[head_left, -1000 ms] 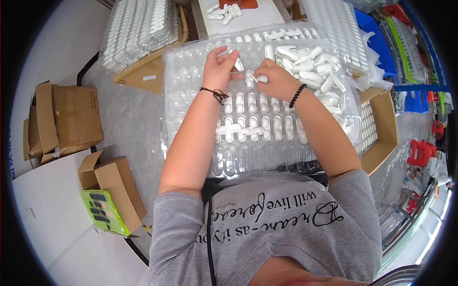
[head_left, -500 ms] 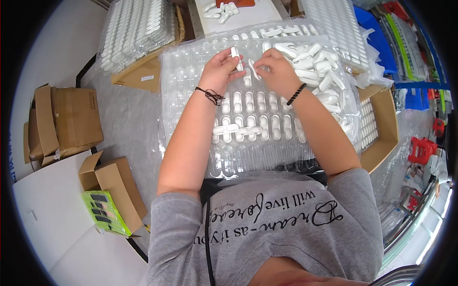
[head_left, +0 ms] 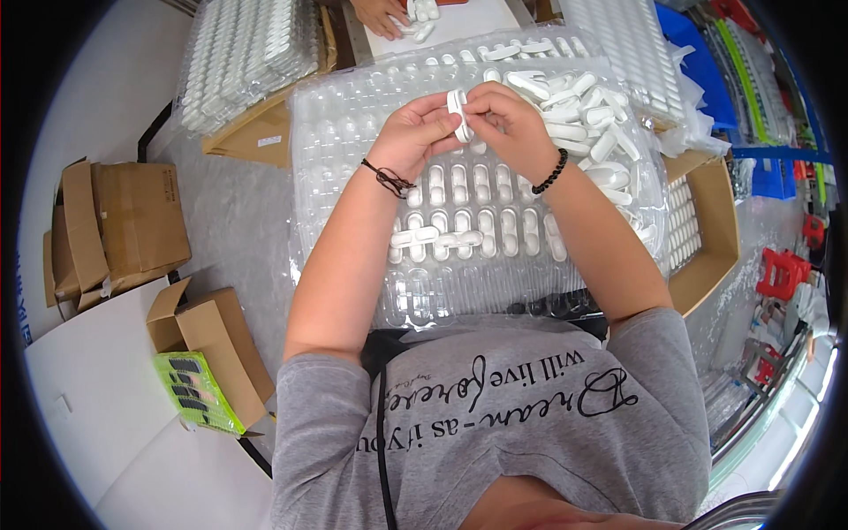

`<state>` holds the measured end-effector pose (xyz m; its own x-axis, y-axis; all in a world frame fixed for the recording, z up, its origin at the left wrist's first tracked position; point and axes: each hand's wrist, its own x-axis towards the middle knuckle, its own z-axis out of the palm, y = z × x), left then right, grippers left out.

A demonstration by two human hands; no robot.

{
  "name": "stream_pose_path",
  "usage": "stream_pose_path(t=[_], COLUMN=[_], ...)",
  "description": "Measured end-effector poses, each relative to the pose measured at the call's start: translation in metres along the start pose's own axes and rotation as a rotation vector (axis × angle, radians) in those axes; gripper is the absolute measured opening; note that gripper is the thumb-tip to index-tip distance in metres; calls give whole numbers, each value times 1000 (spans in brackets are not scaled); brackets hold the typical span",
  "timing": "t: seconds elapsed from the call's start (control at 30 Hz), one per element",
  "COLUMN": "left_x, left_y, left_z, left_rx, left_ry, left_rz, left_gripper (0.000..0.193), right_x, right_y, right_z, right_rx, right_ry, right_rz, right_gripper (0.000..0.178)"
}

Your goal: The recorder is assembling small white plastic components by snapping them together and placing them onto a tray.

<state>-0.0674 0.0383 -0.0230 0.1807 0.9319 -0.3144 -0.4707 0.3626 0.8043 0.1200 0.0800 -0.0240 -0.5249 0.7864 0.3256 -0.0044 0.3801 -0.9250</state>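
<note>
My left hand (head_left: 413,137) is closed on a white oblong plastic part (head_left: 457,104), held upright between thumb and fingers above the clear plastic blister tray (head_left: 340,168). Fingers of my right hand (head_left: 511,128) pinch at the right side of this part. The thin white piece from the right hand lies against it, mostly hidden by the fingertips. Rows of similar white parts (head_left: 459,185) sit in the tray's pockets below my hands, and a few lie crosswise on top. Beside my right hand is a loose heap of white oblong parts (head_left: 601,124).
Stacked filled trays (head_left: 252,66) stand at the far left, with more trays (head_left: 623,53) at the far right. Another person's hand (head_left: 380,16) reaches over white parts on a far table. Cardboard boxes (head_left: 141,216) stand at left, and an open carton (head_left: 715,230) at right.
My right hand has moved left and brought its thin white piece against the part in my left hand. Another person's hand has come into view at the far table.
</note>
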Motion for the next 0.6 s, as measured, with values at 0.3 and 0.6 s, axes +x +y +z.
stream_pose_path(t=[0.3, 0.6], left_x=[2, 3], left_y=[-2, 10], left_z=[4, 4], left_rx=[-70, -6], left_ry=[3, 301], left_rz=[14, 78], left_gripper=[45, 32], right_x=[0, -15], right_y=[-6, 2], right_z=[2, 5], right_rx=[-161, -1059], right_ry=[14, -120], right_rz=[54, 27], right_gripper=[9, 14])
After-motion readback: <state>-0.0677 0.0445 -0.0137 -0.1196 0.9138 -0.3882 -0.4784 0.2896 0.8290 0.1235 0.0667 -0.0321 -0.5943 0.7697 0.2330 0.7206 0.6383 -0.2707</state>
